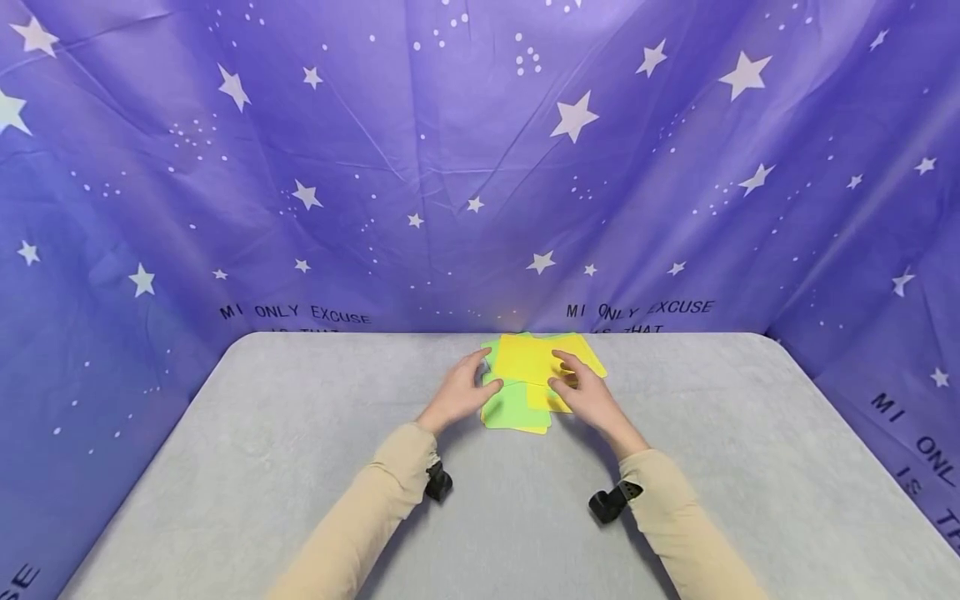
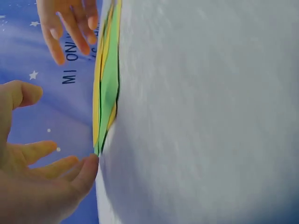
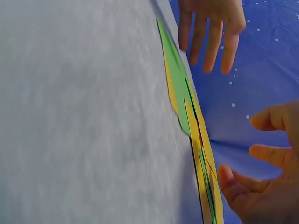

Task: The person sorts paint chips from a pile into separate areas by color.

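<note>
A loose pile of yellow cards (image 1: 525,358) and green cards (image 1: 513,406) lies overlapping near the table's far edge. My left hand (image 1: 461,390) is at the pile's left side, thumb and fingers apart, nothing held between them. On the other side my right hand (image 1: 588,396) hovers at the yellow cards with its fingers loosely bent and spread. In the left wrist view, the left thumb (image 2: 86,175) appears right at the green card's corner. From the right wrist, the layered card edges (image 3: 196,140) show low on the table, the right thumb beside them.
The grey table (image 1: 262,467) has rounded far corners. Behind it hangs a purple-blue cloth (image 1: 420,167) with white stars and printed lettering, reaching round both sides. Black wrist cameras (image 1: 613,502) sit at the beige sleeve cuffs.
</note>
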The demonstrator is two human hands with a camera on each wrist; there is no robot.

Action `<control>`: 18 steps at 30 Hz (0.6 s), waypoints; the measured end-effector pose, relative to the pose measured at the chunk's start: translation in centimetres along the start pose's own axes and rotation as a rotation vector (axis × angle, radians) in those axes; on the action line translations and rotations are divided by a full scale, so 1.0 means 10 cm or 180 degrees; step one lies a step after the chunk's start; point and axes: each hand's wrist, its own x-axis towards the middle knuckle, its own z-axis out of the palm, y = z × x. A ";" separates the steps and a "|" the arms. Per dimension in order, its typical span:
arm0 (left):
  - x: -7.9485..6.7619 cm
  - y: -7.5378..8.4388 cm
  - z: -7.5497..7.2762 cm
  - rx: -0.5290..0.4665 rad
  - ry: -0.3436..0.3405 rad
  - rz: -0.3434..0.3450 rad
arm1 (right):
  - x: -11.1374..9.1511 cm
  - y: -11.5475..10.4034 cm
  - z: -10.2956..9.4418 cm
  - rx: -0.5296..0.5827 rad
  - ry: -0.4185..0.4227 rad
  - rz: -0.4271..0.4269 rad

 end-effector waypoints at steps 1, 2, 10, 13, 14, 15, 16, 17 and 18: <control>0.01 0.01 0.02 -0.0094 -0.0013 -0.0075 | 0.01 -0.01 0.01 0.0066 -0.0007 0.0083; 0.03 0.02 0.04 -0.0192 -0.0015 -0.0145 | 0.01 -0.01 0.03 0.0135 -0.0010 0.0161; 0.11 0.01 0.11 -0.0745 -0.0052 -0.0557 | 0.05 -0.03 0.09 0.0500 -0.0024 0.0504; 0.12 0.00 0.12 -0.0930 -0.0054 -0.0600 | 0.06 -0.04 0.11 0.0584 -0.0064 0.0578; 0.12 0.00 0.13 -0.0989 -0.0070 -0.0606 | 0.06 -0.04 0.11 0.0603 -0.0069 0.0596; 0.12 0.00 0.13 -0.1052 -0.0089 -0.0611 | 0.06 -0.04 0.11 0.0615 -0.0076 0.0611; 0.12 0.00 0.13 -0.1099 -0.0108 -0.0614 | 0.06 -0.04 0.11 0.0627 -0.0080 0.0622; 0.11 0.00 0.14 -0.1146 -0.0128 -0.0631 | 0.07 -0.04 0.12 0.0639 -0.0086 0.0635; 0.11 0.00 0.14 -0.1198 -0.0144 -0.0646 | 0.07 -0.05 0.12 0.0660 -0.0094 0.0650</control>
